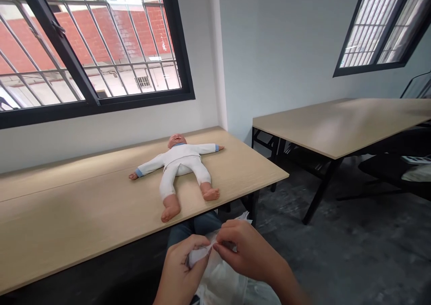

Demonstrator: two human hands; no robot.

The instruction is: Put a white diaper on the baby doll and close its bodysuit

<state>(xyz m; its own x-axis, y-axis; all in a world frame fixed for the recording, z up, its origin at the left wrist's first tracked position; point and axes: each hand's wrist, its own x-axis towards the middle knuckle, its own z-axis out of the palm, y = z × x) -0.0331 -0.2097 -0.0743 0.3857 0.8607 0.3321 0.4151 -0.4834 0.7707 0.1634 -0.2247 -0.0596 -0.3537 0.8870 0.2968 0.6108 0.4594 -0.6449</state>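
Low in the view, a thin, translucent white plastic bag [222,280] is spread over my lap. My left hand [183,264] pinches a gathered part of it between thumb and fingers. Close beside, my right hand [240,246] pinches the same part, and the fingertips of both hands nearly meet. Whatever lies inside the bag is too unclear to name. Beyond my hands, a baby doll [183,161] in a white suit with blue cuffs lies on its back on the wooden table [84,215], arms spread and feet towards me.
A second wooden table [310,121] stands to the right, with dark metal legs. Near it is a black chair [387,170] with a pale item on it. A barred window [101,40] is above the near table, and another [377,26] is at the upper right.
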